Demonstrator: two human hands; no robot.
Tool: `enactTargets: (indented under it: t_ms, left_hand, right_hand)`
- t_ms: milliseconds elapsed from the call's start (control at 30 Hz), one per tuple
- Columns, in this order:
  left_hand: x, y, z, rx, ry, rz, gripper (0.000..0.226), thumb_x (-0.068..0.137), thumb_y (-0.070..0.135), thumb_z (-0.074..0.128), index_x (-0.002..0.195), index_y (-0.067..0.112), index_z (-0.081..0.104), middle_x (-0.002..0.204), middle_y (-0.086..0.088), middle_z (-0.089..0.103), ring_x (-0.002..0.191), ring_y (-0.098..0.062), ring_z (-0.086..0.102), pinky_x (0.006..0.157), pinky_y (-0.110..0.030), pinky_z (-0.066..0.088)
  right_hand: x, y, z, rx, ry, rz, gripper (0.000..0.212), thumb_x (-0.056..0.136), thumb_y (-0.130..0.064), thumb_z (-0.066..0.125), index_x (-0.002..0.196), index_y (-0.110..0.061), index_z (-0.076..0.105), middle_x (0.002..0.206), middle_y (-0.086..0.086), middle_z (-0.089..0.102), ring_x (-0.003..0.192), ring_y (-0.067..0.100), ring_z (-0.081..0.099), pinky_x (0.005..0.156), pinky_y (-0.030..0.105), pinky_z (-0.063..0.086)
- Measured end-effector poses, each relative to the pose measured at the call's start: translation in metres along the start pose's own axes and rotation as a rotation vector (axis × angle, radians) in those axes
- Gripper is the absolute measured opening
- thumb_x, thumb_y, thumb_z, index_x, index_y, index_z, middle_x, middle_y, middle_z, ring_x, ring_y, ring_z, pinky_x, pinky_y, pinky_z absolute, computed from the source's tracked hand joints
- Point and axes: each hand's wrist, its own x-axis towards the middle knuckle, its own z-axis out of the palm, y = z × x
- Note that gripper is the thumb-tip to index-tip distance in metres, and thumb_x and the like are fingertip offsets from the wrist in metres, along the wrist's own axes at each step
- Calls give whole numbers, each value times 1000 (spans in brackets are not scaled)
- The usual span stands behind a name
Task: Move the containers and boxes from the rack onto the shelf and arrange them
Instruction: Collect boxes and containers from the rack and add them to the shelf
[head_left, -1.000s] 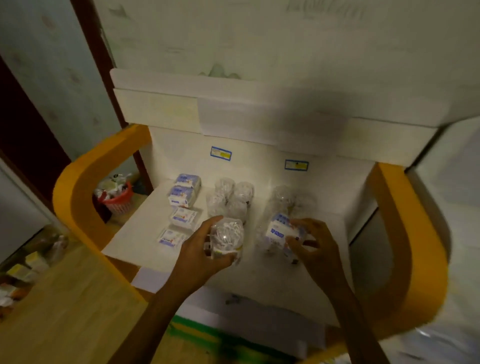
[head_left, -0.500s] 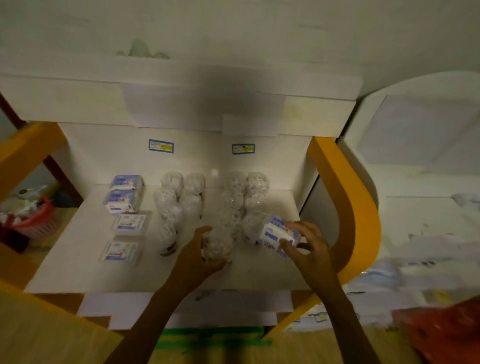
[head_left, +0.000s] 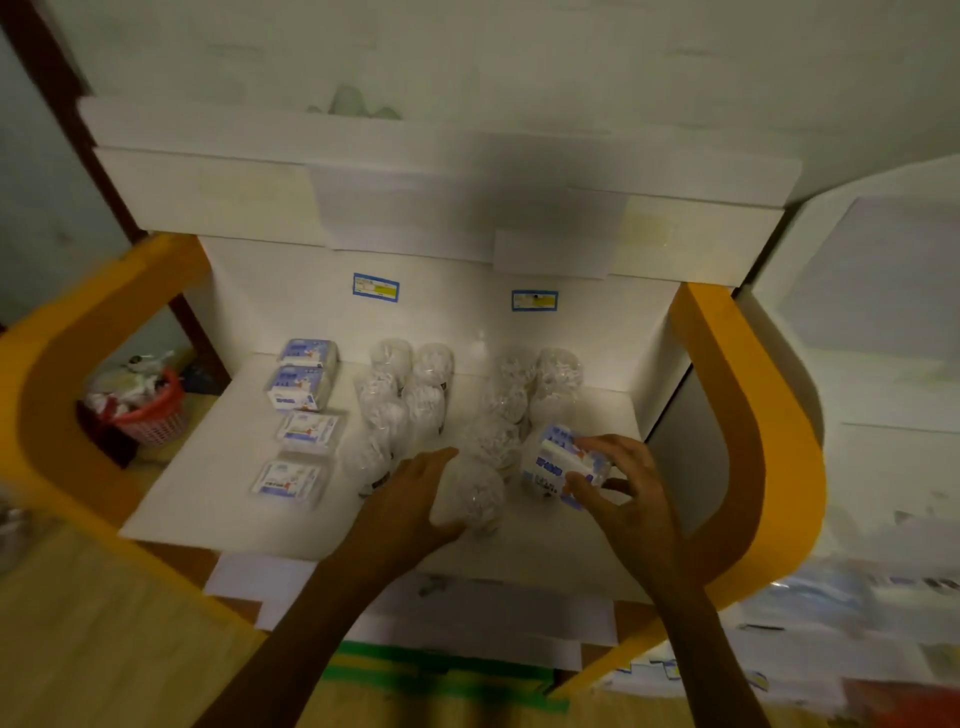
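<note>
1. Head view, centre of the frame: a white shelf (head_left: 208, 499) with orange curved side frames (head_left: 748, 415) carries the goods. Two small blue-edged labels (head_left: 375, 287) are stuck on its white back wall.
2. Lower centre: the left hand (head_left: 410, 499) curls around a clear round plastic container filled with white pieces (head_left: 470, 499), which stands at the front of the shelf.
3. Right of centre: the right hand (head_left: 623, 488) pinches a white box with blue print (head_left: 558, 462) between thumb and fingers, tilted, just beside the rightmost containers. Whether the box touches the shelf cannot be told. The two hands are apart, each clamped on its own thing.
4. Centre: more clear round containers (head_left: 415, 395) stand in two groups of short rows running from the back wall toward the front.
5. Left of centre: four blue-and-white boxes (head_left: 301, 387) lie in a column; the two at the back stand taller, the two nearer the front lie flat.
6. Left edge: a red plastic basket (head_left: 150, 415) holding blurred white items sits below, behind the orange frame.
7. Bottom: a green strip (head_left: 441, 670) shows under the shelf.
</note>
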Motion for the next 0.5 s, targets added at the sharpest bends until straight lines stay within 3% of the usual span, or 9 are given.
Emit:
enactTargets:
  t_ms: [167,267,367,500]
  left_hand:
    - [-10,-14,-45,116,150,19,66,76,40,72,134,24,44,130,1,52,112,-17,50,88,-26,43]
    - [-16,-38,-71,195,205,-29,64,74,38,75,130,18,51,127,-6,57,113,-25,53,86,-29,41]
    - [-21,-71,-96,270,174,-116,68,76,44,71,135,22,45,134,-2,50,118,-23,47,88,-33,44]
    - [-20,-121,-128,269,143,-167,69,78,46,67,138,25,39,139,2,44,121,-20,43,91,-33,41]
  right_hand:
    - [24,-21,32,-1,-73,-90,39,79,-16,74,112,-29,57,115,-5,51,103,0,53,79,7,47]
    - [38,-36,58,-2,-108,-125,41,78,-17,75,110,-36,57,116,-6,50,104,-4,51,79,7,47]
    - [49,-51,93,-13,-143,-177,42,78,-18,75,112,-33,57,117,-6,48,104,-4,51,78,7,48]
    - [67,-72,148,11,-175,-229,43,78,-21,75,110,-41,54,117,-5,49,107,3,53,78,14,52]
